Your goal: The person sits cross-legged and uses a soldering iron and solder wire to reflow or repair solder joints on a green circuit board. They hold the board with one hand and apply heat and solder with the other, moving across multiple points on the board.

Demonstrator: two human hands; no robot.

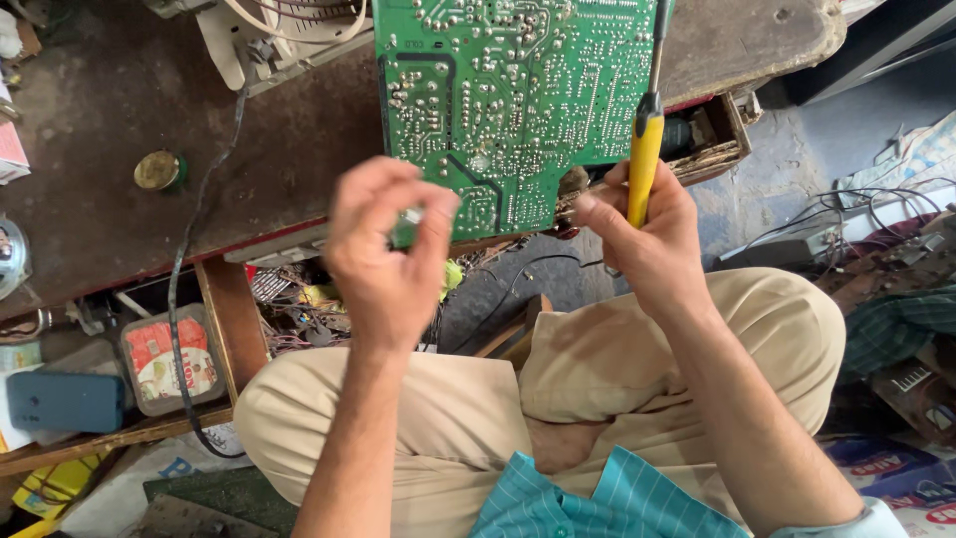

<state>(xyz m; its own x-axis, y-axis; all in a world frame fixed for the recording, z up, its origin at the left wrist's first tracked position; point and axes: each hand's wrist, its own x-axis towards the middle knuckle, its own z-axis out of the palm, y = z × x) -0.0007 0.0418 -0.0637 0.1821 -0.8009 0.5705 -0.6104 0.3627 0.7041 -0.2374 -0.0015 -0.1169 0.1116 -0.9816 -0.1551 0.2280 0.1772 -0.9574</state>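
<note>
PCB: green circuit board lies solder side up, overhanging the workbench edge twd person, so joints face the tool.
L hand: fingertips pinched at board's near edge, steadying it.
R hand: clenched on yellow-handled soldering iron, tip up over board.

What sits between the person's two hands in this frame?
In the head view, the lower edge of the green circuit board lies between the left hand and the right hand, which grips a yellow-handled tool.

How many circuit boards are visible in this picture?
1. The green circuit board lies solder side up at the edge of the workbench, above the left hand and beside the yellow tool in the right hand. The clutter may hide others.
</note>
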